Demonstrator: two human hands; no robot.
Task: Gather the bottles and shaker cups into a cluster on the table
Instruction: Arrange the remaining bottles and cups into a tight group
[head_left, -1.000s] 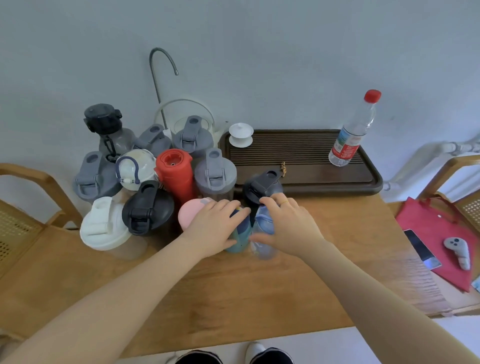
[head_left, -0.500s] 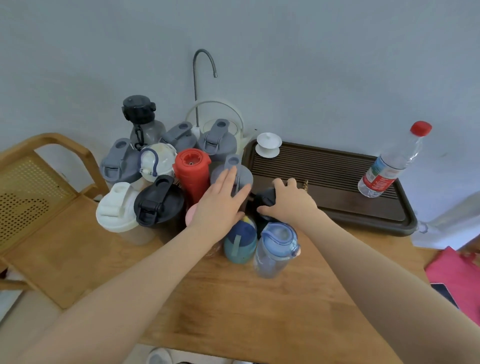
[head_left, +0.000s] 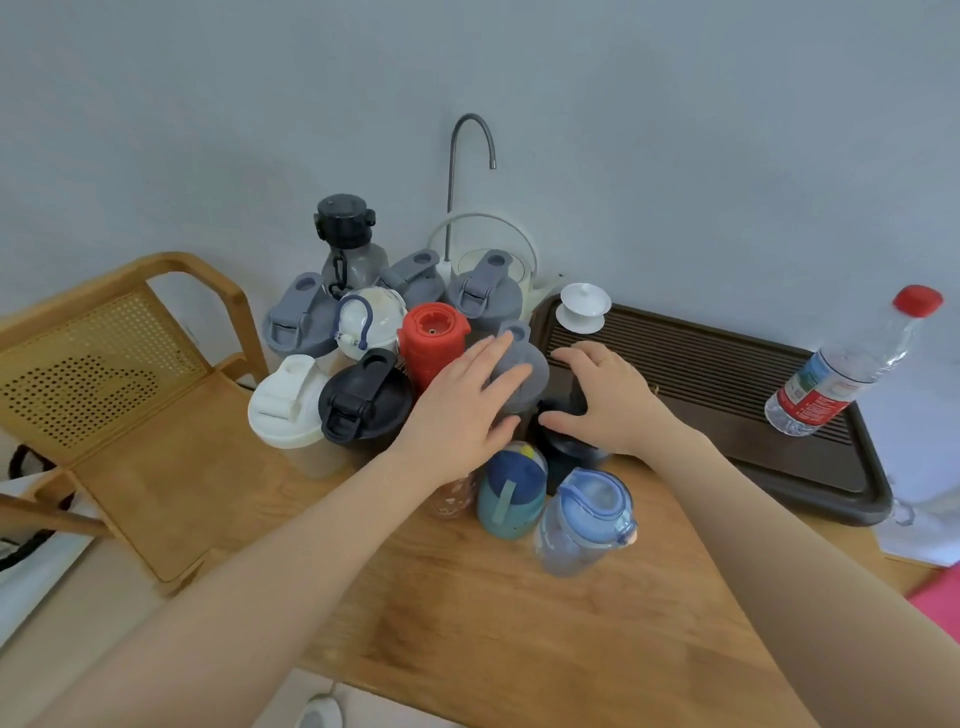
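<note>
1. Bottles and shaker cups stand bunched at the far left of the wooden surface (head_left: 519, 623), against the wall.
2. Left hand (head_left: 462, 410) lies spread, fingers splayed, over a grey-lidded shaker cup (head_left: 522, 369); whether that grip closes on it cannot be told.
3. Right hand (head_left: 608, 395) curls over a black-lidded cup (head_left: 566, 441), mostly hiding it; its grip looks loose, actual hold unclear.
4. A pink bottle under the left wrist is nearly hidden.
5. Near them stand a teal bottle (head_left: 511, 488) and a blue bottle (head_left: 584, 519), touching.
6. Right of the cluster, a dark tray (head_left: 727, 374) carries a white lidded cup (head_left: 583, 307) and a clear water bottle (head_left: 852, 364).
7. A wooden chair (head_left: 130, 374) stands left.
</note>
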